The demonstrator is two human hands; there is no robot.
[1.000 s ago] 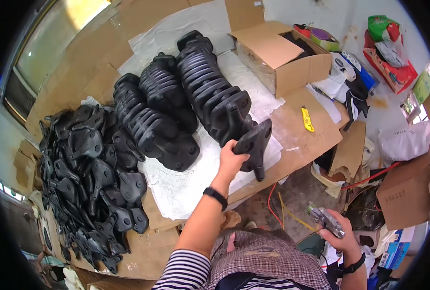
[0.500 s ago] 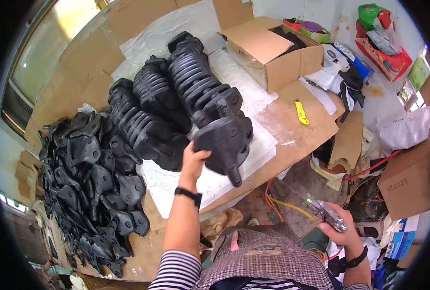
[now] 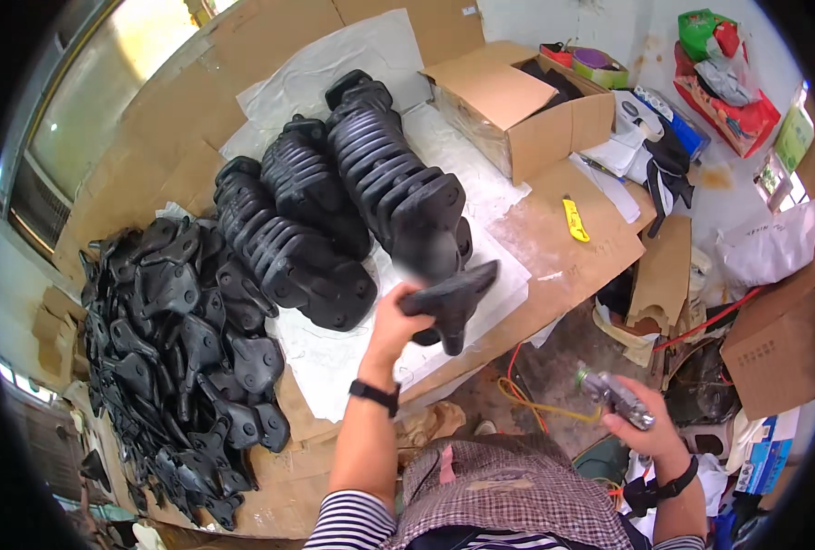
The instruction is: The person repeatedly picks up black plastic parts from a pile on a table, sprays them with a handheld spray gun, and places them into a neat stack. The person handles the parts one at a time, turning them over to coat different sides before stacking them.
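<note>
My left hand (image 3: 393, 323) grips a black moulded part (image 3: 453, 298) by one end, holding it tilted over the front of the white paper (image 3: 311, 367). In my right hand (image 3: 653, 426) is a metal spray gun (image 3: 616, 396), with its nozzle end toward the left, over the floor beyond the table edge. Similar black parts stand on the paper in a long right row (image 3: 384, 156), a middle row (image 3: 311, 179) and a left row (image 3: 284, 247), packed face to face. Farther left lies a heap of loose black parts (image 3: 183, 335).
A yellow cutter (image 3: 575, 220) lies on the cardboard-covered table (image 3: 600, 252). Behind it stands an open carton (image 3: 554, 137) with dark contents. A yellow hose (image 3: 554, 410) hangs beside the table edge. A brown carton (image 3: 774, 335) and scraps crowd the right side.
The part in my left hand has turned from showing its broad face to a slanted, narrower view, and sits apart from the right row. My right hand keeps the spray gun in nearly the same place.
</note>
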